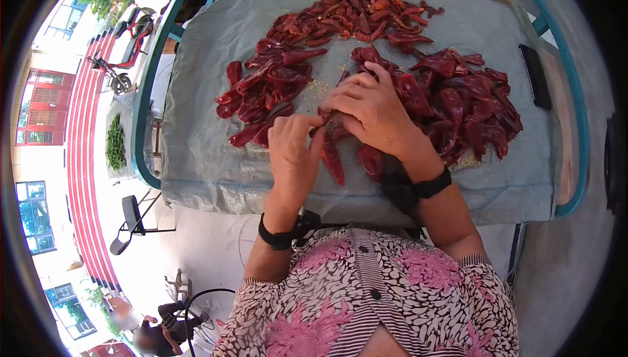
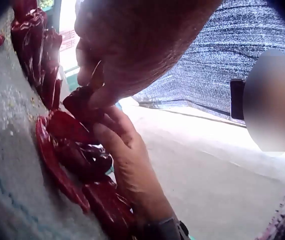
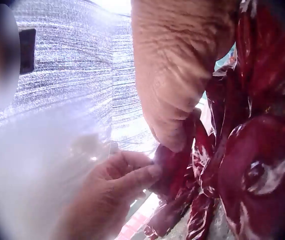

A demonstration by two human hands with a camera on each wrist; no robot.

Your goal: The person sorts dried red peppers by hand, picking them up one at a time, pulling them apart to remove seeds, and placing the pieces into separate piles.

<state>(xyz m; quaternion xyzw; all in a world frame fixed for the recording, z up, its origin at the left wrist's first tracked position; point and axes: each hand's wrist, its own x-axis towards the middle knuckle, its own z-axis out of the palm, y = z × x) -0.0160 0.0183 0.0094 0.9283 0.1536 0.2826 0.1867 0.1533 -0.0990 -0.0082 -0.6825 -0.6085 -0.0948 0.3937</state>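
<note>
Between the two hands is a dark red chili pepper (image 2: pixel 77 102), mostly hidden by fingers in the head view. The left hand (image 1: pixel 294 151) pinches one end of it with thumb and forefinger; a pale stem-like bit (image 2: pixel 98 75) shows at these fingers in the left wrist view. My right hand (image 1: pixel 369 108) grips the same pepper from the other side, fingers bent over it. Right below them a single long pepper (image 1: pixel 332 161) lies on the sheet. A large pile of glossy red peppers (image 1: pixel 451 105) sits beside the right hand, a smaller pile (image 1: pixel 268 85) beyond the left.
A grey woven sheet (image 1: pixel 196 128) covers the table, which has a blue metal frame (image 1: pixel 577 115). Smaller, shrivelled peppers (image 1: pixel 350 17) form a band at the far side. Pale seeds (image 1: pixel 316 89) are scattered between the piles. A black phone (image 1: pixel 536 76) lies near the right edge.
</note>
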